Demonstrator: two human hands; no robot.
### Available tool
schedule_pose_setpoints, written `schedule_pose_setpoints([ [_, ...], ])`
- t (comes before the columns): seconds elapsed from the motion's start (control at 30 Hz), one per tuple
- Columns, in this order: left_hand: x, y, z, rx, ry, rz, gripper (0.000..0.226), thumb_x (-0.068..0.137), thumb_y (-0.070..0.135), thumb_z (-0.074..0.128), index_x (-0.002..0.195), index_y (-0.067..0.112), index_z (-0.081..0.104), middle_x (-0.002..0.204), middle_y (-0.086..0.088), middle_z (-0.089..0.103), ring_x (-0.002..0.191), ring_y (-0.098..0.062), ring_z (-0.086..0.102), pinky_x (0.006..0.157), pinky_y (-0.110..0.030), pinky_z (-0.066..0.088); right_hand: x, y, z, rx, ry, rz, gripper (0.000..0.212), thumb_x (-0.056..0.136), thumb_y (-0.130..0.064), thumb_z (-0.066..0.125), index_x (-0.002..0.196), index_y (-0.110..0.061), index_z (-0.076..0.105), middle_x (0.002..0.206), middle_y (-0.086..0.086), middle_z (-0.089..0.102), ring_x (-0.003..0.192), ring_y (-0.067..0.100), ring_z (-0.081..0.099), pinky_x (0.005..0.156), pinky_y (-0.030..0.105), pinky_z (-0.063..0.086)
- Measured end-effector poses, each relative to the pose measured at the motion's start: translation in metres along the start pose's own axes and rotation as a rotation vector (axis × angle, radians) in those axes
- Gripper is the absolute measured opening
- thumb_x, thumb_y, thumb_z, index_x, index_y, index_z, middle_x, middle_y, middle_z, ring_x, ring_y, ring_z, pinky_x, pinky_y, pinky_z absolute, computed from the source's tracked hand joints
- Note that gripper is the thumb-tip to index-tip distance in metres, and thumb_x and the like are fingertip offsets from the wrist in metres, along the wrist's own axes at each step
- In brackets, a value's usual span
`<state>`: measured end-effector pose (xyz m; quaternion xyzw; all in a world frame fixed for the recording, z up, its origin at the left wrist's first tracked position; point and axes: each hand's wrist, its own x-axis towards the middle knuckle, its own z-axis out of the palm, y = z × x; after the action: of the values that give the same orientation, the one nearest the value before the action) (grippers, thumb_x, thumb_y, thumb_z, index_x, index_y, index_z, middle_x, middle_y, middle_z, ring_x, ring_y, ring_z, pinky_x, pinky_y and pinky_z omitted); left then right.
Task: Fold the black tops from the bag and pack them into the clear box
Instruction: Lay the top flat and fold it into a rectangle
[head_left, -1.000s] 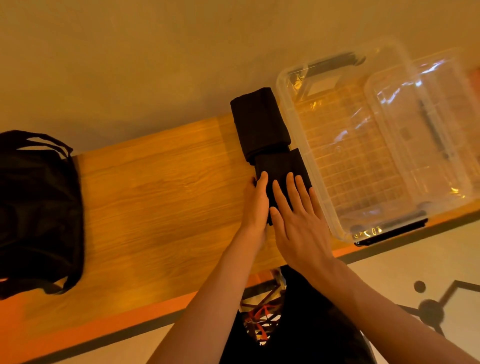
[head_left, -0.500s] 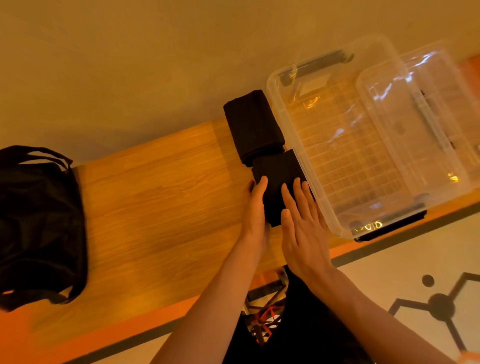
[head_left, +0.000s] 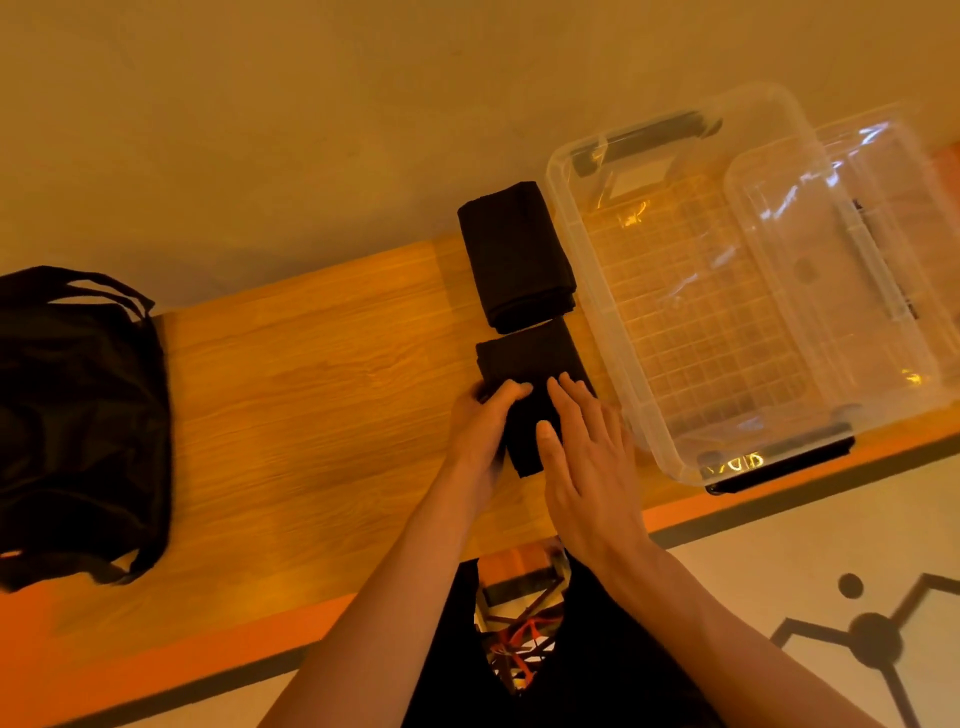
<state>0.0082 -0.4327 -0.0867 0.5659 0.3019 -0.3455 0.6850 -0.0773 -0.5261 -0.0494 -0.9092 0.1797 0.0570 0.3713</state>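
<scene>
Two folded black tops lie on the wooden table (head_left: 311, 395), just left of the clear box (head_left: 639, 415). The far folded top (head_left: 517, 254) sits untouched against the box's left wall. The near folded top (head_left: 530, 364) is under my hands. My left hand (head_left: 480, 431) curls its fingers over that top's left edge and grips it. Beside it, my right hand (head_left: 587, 447) lies on the same top with straight fingers. Nothing lies inside the clear box. The black bag (head_left: 78, 415) stands at the table's left end.
A clear lid (head_left: 831, 249) lies partly over the box's right side. The box has black handles at its far and near ends. A plain wall runs behind the table. The table's orange front edge meets a pale patterned floor (head_left: 779, 571).
My left hand's fingers have curled over the near top's left edge, where they lay straight before. My right hand has slid back toward me along the top.
</scene>
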Motion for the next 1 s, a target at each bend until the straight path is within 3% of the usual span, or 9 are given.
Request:
schedule_pose_setpoints([
  [0.1, -0.005, 0.003, -0.036, -0.021, 0.104, 0.009, 0.03, 0.087, 0.015, 0.074, 0.117, 0.018, 0.07, 0.104, -0.005, 0.078, 0.095, -0.021, 0.075, 0.084, -0.04, 0.062, 0.008, -0.019, 0.01, 0.054, 0.052, -0.007, 0.053, 0.103, -0.044, 0.039, 0.15, -0.019, 0.039, 0.154, 0.0, 0.038, 0.14, 0.017, 0.036, 0.111, 0.036, 0.037],
  [0.2, -0.014, 0.009, -0.076, 0.004, 0.209, 0.066, 0.029, 0.089, 0.019, 0.072, 0.118, 0.021, 0.069, 0.105, -0.004, 0.077, 0.094, -0.021, 0.075, 0.081, -0.041, 0.062, 0.027, -0.032, 0.029, 0.146, -0.082, 0.097, 0.067, 0.1, -0.048, 0.051, 0.156, -0.02, 0.027, 0.16, 0.001, 0.028, 0.145, 0.02, 0.03, 0.114, 0.04, 0.037],
  [0.3, -0.012, 0.011, -0.102, 0.015, 0.287, 0.141, 0.03, 0.095, 0.03, 0.066, 0.124, 0.027, 0.065, 0.112, -0.001, 0.074, 0.101, -0.021, 0.073, 0.085, -0.042, 0.06, 0.05, -0.047, 0.053, 0.344, -0.295, 0.277, 0.075, 0.1, -0.057, 0.045, 0.16, -0.021, 0.019, 0.164, 0.001, 0.025, 0.149, 0.02, 0.027, 0.113, 0.029, 0.029],
  [0.43, -0.014, 0.002, -0.108, -0.058, 0.319, 0.187, 0.058, 0.096, 0.064, 0.048, 0.143, 0.03, 0.052, 0.132, 0.004, 0.064, 0.124, -0.017, 0.061, 0.105, -0.042, 0.05, 0.054, -0.054, 0.073, 0.574, -0.396, 0.273, 0.06, 0.105, -0.054, 0.032, 0.159, -0.028, 0.025, 0.163, -0.01, 0.028, 0.15, 0.007, 0.023, 0.115, 0.022, 0.021],
  [0.5, -0.02, 0.0, -0.103, -0.066, 0.279, 0.199, 0.063, 0.1, 0.067, 0.036, 0.15, 0.03, 0.046, 0.139, 0.007, 0.06, 0.13, -0.014, 0.056, 0.11, -0.038, 0.046, 0.054, -0.052, 0.078, 0.689, -0.436, 0.284, 0.062, 0.103, -0.059, 0.031, 0.159, -0.033, 0.023, 0.164, -0.014, 0.026, 0.15, 0.004, 0.02, 0.117, 0.022, 0.018],
  [0.63, -0.021, -0.005, -0.098, 0.004, 0.197, 0.221, 0.082, 0.091, 0.08, 0.032, 0.158, 0.033, 0.032, 0.156, 0.007, 0.043, 0.144, -0.013, 0.041, 0.119, -0.039, 0.037, 0.053, -0.039, 0.075, 0.752, -0.505, 0.267, 0.057, 0.105, -0.055, 0.032, 0.158, -0.033, 0.026, 0.159, -0.018, 0.035, 0.145, -0.003, 0.031, 0.118, 0.023, 0.03],
  [0.77, -0.019, 0.003, -0.106, -0.063, 0.22, 0.265, 0.058, 0.104, 0.057, 0.022, 0.158, 0.034, 0.028, 0.156, 0.011, 0.04, 0.145, -0.01, 0.038, 0.119, -0.034, 0.035, 0.066, -0.038, 0.061, 0.819, -0.501, 0.277, 0.066, 0.099, -0.053, 0.033, 0.16, -0.028, 0.02, 0.161, -0.013, 0.031, 0.142, 0.0, 0.036, 0.097, 0.004, 0.038],
  [0.87, -0.017, 0.007, -0.101, -0.078, 0.215, 0.229, 0.053, 0.106, 0.054, 0.024, 0.152, 0.033, 0.037, 0.149, 0.007, 0.048, 0.133, -0.008, 0.049, 0.108, -0.026, 0.044, 0.077, -0.05, 0.062, 0.824, -0.515, 0.278, 0.07, 0.097, -0.061, 0.038, 0.159, -0.036, 0.019, 0.164, -0.013, 0.024, 0.149, 0.004, 0.025, 0.11, 0.016, 0.031],
  [1.0, -0.015, -0.001, -0.091, 0.025, 0.224, 0.277, 0.089, 0.088, 0.084, 0.037, 0.161, 0.036, 0.021, 0.164, 0.007, 0.031, 0.149, -0.012, 0.033, 0.122, -0.046, 0.032, 0.081, -0.056, 0.072, 0.726, -0.477, 0.253, 0.053, 0.105, -0.057, 0.029, 0.156, -0.045, 0.023, 0.165, -0.018, 0.019, 0.151, 0.002, 0.014, 0.124, 0.034, 0.013],
])
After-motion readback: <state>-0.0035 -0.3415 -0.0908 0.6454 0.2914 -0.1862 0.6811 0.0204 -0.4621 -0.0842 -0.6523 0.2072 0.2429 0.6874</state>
